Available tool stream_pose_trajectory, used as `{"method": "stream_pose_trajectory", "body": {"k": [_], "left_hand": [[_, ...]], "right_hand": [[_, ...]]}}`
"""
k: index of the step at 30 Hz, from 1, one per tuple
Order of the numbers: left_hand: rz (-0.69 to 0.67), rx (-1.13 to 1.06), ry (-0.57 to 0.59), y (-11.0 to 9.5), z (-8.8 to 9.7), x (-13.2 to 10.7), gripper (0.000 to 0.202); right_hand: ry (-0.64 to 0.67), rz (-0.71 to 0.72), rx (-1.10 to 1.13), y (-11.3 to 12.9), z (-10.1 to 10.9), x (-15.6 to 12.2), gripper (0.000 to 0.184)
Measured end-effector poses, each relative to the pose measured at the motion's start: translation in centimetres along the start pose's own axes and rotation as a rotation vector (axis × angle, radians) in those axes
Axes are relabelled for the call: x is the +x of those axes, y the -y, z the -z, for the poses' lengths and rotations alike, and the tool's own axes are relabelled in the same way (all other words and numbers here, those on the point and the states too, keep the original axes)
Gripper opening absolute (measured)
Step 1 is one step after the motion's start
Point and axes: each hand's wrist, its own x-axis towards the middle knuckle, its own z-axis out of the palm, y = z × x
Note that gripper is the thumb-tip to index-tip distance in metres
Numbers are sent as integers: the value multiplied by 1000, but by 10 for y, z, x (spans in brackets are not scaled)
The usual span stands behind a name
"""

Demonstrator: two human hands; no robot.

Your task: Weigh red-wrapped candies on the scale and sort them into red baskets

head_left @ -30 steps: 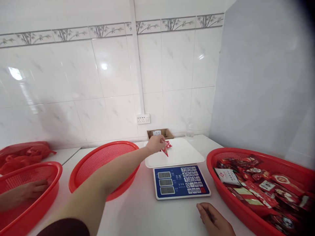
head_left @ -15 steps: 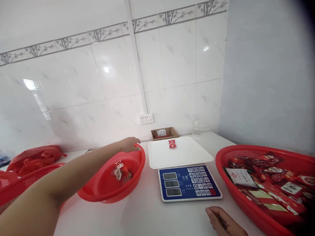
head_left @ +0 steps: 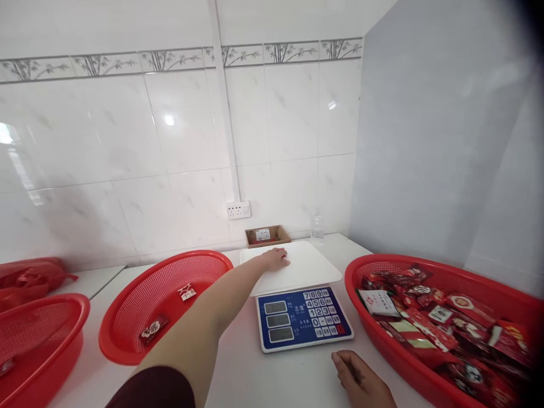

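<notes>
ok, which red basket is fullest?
The basket right of the scale: packets cover most of its floor. The middle basket and left basket show only one or two.

Weighing workroom: digital scale (head_left: pixel 302 320) on white table (head_left: pixel 238 377), red basket (head_left: pixel 391 352) of wrapped packets (head_left: pixel 465 309) at right, socket (head_left: pixel 238 210) on tiled far wall (head_left: pixel 293 113).

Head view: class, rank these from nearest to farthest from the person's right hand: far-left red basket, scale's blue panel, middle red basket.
1. Scale's blue panel: just ahead and leftward of the right hand.
2. Middle red basket: farther left.
3. Far-left red basket: at the picture's left edge.
</notes>
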Motion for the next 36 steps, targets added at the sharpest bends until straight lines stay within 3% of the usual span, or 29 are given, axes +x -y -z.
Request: {"method": "stream_pose_trajectory", "body": {"k": [3, 7, 10, 15, 18, 22, 24, 27, 31, 33, 36], "left_hand": [[-5, 33, 5, 4, 1, -10, 32], [-75, 59, 36, 15, 19, -45, 23], [-65, 63, -19, 26, 40, -85, 19], [65, 94, -145, 50, 68, -163, 27], [123, 113, -130, 65, 68, -203, 30], [160, 150, -116, 69, 53, -240, 39], [139, 134, -213, 56, 38, -254, 43], [39, -84, -409, 18, 7, -268, 42], [-238, -520, -436, -48, -47, -255, 21], [-193, -756, -295, -76, -72, -234, 21], [-118, -1161, 86, -108, -103, -200, 24]], "right_hand": [[14, 11, 9, 0, 1, -1, 40], [22, -13, -25, 8, 4, -4, 40], [31, -28, -35, 13, 4, -4, 42], [53, -24, -41, 10, 4, -3, 41], [44, -5, -40, 9, 4, -4, 39], [40, 65, -6, 15, 6, -6, 36], [47, 90, -10, 18, 4, -6, 35], [39, 114, -78, 19, -1, -7, 31], [17, 215, -140, 32, 7, -20, 29], [-5, 320, -190, 50, 27, -30, 29], [-93, 464, -312, 88, 74, -36, 28]]}}
